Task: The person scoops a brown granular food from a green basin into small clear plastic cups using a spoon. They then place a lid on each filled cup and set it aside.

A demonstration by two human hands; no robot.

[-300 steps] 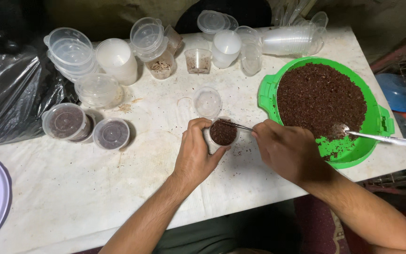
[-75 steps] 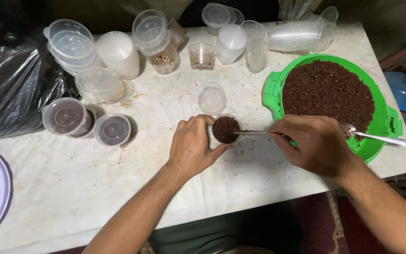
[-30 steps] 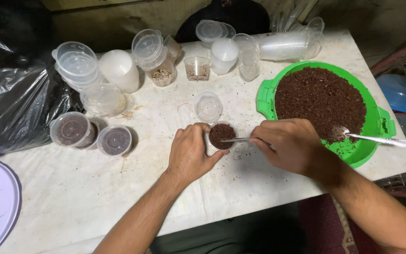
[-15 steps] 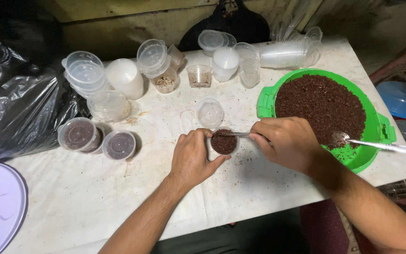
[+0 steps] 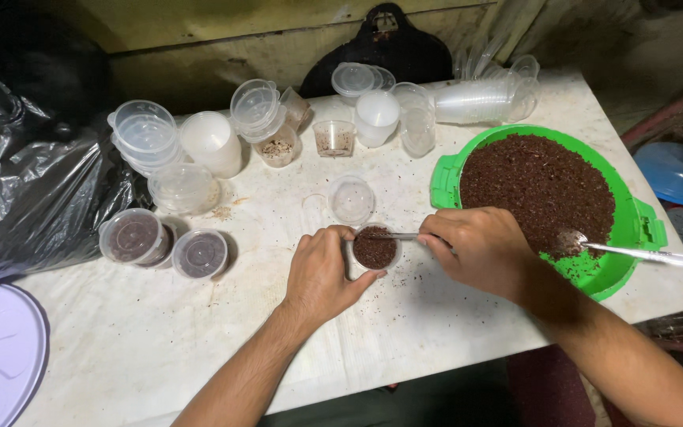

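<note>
The left hand (image 5: 322, 273) has its fingers wrapped around a small clear plastic cup (image 5: 375, 248) of dark brown grains on the desk (image 5: 405, 316), while the right hand (image 5: 480, 249) pinches a thin metal utensil (image 5: 393, 236) at its rim. The cup looks light, thin-walled and easily squashed, so it is best held low around the sides and kept upright.

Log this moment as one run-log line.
left hand: grip around small cup of brown grains | right hand: grip on thin metal tool at cup rim | green bowl: spoon resting inside
</note>
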